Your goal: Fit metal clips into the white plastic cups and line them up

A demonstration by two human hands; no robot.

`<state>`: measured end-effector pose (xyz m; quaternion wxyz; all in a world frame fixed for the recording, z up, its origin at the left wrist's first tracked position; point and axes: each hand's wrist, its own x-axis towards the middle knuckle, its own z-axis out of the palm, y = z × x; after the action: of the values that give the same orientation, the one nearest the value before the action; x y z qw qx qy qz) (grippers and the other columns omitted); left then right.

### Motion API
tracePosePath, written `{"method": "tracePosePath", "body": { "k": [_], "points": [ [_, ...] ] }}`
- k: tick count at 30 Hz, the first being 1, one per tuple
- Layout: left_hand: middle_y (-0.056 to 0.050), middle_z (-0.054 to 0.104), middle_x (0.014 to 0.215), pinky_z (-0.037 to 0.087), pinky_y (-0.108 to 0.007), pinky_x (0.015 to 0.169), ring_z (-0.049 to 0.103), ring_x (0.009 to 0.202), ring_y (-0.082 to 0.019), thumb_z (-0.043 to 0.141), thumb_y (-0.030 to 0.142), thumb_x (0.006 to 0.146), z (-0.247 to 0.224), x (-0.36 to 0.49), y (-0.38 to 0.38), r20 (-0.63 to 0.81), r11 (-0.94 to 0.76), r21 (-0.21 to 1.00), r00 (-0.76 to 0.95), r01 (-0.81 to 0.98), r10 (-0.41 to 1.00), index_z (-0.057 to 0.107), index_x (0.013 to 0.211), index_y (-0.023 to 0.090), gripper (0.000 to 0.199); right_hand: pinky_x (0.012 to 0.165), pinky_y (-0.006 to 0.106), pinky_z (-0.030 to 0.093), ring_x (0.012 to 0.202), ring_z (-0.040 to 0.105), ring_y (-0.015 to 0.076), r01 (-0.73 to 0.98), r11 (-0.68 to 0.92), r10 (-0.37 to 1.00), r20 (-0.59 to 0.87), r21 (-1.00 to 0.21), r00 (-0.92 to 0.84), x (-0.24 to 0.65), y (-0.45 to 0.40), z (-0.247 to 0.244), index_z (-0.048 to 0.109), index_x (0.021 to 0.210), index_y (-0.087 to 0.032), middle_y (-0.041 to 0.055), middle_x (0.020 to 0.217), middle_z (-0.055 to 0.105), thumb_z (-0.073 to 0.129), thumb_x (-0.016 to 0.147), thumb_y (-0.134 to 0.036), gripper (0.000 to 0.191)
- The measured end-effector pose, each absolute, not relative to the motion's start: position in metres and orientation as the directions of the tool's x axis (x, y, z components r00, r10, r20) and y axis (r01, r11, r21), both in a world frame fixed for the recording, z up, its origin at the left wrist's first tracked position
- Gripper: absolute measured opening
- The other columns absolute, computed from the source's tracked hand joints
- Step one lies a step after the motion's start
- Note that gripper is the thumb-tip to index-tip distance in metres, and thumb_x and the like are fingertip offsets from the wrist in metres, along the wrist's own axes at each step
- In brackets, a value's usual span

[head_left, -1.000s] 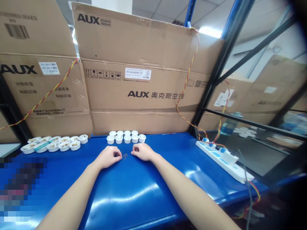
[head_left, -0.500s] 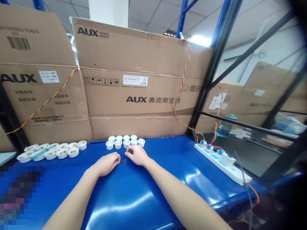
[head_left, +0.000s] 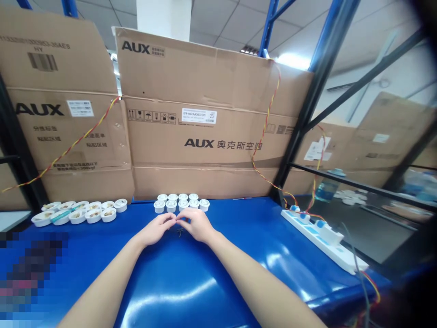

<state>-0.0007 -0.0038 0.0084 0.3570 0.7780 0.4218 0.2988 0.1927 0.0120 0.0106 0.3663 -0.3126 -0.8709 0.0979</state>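
My left hand [head_left: 155, 229] and my right hand [head_left: 198, 224] meet fingertip to fingertip just above the blue tabletop [head_left: 170, 278]. Both are closed in a pinch; whatever lies between the fingertips is too small to make out. A tiny orange spot shows beneath the right fingers. Just below the hands lies a small pile of thin, dark pieces [head_left: 180, 233], partly covered by the right hand. Behind them stand several small round white cups [head_left: 159, 207] in two rows, some partly hidden by my right hand.
Another group of white cups [head_left: 109, 215] with small contents stands at the left, a teal stick-like tool [head_left: 64, 214] lying across them. A white power strip [head_left: 321, 241] with plugs runs along the right. Cardboard sheets [head_left: 211, 175] wall the back, beside a black rack post [head_left: 300, 123].
My hands have come together, fingertips now touching where a gap was before. The right hand has partly covered the dark pieces. The view has shifted slightly.
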Motion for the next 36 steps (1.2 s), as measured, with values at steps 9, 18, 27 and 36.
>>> {"method": "tracePosePath", "body": {
  "k": [9, 18, 27, 36],
  "points": [
    [-0.013, 0.039, 0.141, 0.037, -0.048, 0.099, 0.037, 0.128, -0.036, 0.060, 0.036, 0.075, -0.022, -0.030, 0.032, 0.439, -0.147, 0.492, -0.098, 0.858, 0.893, 0.051, 0.124, 0.024, 0.051, 0.072, 0.026, 0.043, 0.076, 0.059, 0.0148, 0.569, 0.708, 0.695, 0.554, -0.418, -0.458, 0.197, 0.019, 0.007, 0.068, 0.085, -0.022, 0.0015, 0.087, 0.068, 0.062, 0.083, -0.023, 0.006],
    [0.000, 0.066, 0.093, 0.046, -0.031, 0.080, 0.062, 0.087, -0.021, 0.058, 0.032, 0.075, -0.012, -0.026, 0.016, 0.391, -0.301, 0.620, 0.046, 0.725, 0.919, 0.049, 0.093, 0.025, 0.022, 0.071, 0.025, 0.042, 0.075, 0.058, 0.0145, 0.577, 0.701, 0.696, 0.580, -0.420, -0.424, 0.199, 0.018, 0.008, 0.067, 0.083, -0.022, 0.0012, 0.085, 0.067, 0.061, 0.083, -0.023, 0.006],
    [-0.006, 0.063, 0.111, 0.045, -0.034, 0.092, 0.058, 0.104, -0.023, 0.060, 0.019, 0.073, 0.002, -0.007, 0.001, 0.523, -0.630, 0.548, 0.363, 0.551, 0.772, 0.058, 0.106, 0.022, 0.034, 0.069, 0.025, 0.042, 0.075, 0.059, 0.0148, 0.577, 0.708, 0.685, 0.596, -0.408, -0.419, 0.194, 0.011, 0.011, 0.068, 0.084, -0.022, 0.0005, 0.085, 0.068, 0.062, 0.082, -0.022, 0.006],
    [-0.005, 0.062, 0.111, 0.046, -0.034, 0.089, 0.057, 0.103, -0.024, 0.063, 0.021, 0.071, -0.005, 0.000, 0.001, 0.524, -0.587, 0.513, 0.314, 0.627, 0.792, 0.056, 0.106, 0.024, 0.036, 0.066, 0.025, 0.042, 0.071, 0.059, 0.0147, 0.586, 0.694, 0.702, 0.576, -0.419, -0.419, 0.191, 0.009, 0.010, 0.070, 0.084, -0.022, 0.0013, 0.082, 0.068, 0.064, 0.081, -0.025, 0.007]
  ]
}}
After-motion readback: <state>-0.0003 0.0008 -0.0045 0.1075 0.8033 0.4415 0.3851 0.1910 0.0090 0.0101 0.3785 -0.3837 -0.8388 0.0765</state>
